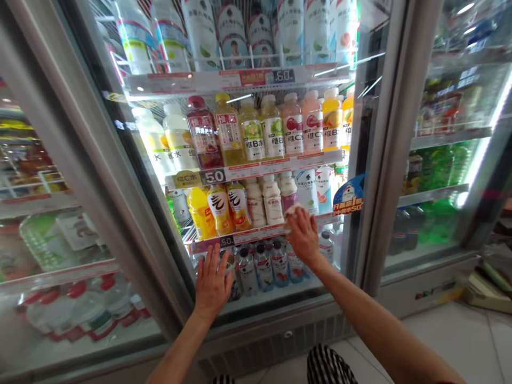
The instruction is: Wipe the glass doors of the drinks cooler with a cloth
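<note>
A glass fridge door (280, 300) stands before me, with rows of drink bottles behind it. My left hand (212, 280) lies on the glass at the lower left, its fingers spread and nothing in it. Farther right, my right hand (303, 234) presses a pale cloth (293, 210) to the pane, in front of the lower shelves. The cloth is mostly covered by the fingers, so whether it is fabric or paper is unclear. Behind the right hand is a purple-labelled bottle (288, 192); dark-capped bottles (263, 266) stand behind the glass between my hands.
Metal door frames (394, 133) run up on both sides. A blue round sticker (350, 194) is on the right of the door. Another cooler section holds red-capped bottles (80, 304) at left. Below are a vent grille (276, 341), a tiled floor (448, 330) and striped clothing (330, 365).
</note>
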A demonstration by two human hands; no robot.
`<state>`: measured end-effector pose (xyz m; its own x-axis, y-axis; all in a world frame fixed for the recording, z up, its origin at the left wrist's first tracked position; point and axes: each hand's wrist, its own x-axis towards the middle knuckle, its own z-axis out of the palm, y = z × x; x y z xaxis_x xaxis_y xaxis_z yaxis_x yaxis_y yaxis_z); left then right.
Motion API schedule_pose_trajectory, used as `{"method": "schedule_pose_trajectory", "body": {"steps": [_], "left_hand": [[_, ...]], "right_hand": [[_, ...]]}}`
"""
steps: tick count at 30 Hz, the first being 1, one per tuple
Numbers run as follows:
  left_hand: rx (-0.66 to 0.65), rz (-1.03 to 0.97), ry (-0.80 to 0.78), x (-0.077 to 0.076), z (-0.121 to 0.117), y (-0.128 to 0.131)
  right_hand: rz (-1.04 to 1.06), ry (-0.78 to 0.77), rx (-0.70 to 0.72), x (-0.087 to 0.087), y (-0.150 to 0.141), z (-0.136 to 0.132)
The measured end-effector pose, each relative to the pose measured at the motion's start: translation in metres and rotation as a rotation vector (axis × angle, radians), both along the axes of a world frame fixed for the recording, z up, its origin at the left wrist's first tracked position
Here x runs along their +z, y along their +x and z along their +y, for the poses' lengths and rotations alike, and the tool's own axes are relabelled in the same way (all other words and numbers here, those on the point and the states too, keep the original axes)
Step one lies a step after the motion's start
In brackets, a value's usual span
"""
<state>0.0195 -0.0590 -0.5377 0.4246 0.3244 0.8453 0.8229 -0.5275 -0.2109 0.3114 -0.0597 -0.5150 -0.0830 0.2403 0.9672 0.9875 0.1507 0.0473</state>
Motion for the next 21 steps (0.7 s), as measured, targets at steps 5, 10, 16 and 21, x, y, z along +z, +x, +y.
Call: {"method": "schedule_pose_trajectory", "body": {"steps": [5,10,16,21], "left_hand": [[-0.013,-0.051,-0.012,-0.005,-0.002,0.020],[-0.019,0.018,-0.023,-0.024,-0.005,0.022],[-0.039,-0.022,0.015,0.000,0.001,0.026],[-0.035,-0.102,0.019,0.013,0.003,0.033]], "right_hand": [[0.185,0.109,-0.097,-0.008,0.032,0.000],[0.281,-0.043,-0.123,-0.125,0.039,-0.023],[0.339,0.146,-0.118,-0.015,0.074,0.003],[0.438,0.211,-0.153,0.000,0.086,0.009]]}}
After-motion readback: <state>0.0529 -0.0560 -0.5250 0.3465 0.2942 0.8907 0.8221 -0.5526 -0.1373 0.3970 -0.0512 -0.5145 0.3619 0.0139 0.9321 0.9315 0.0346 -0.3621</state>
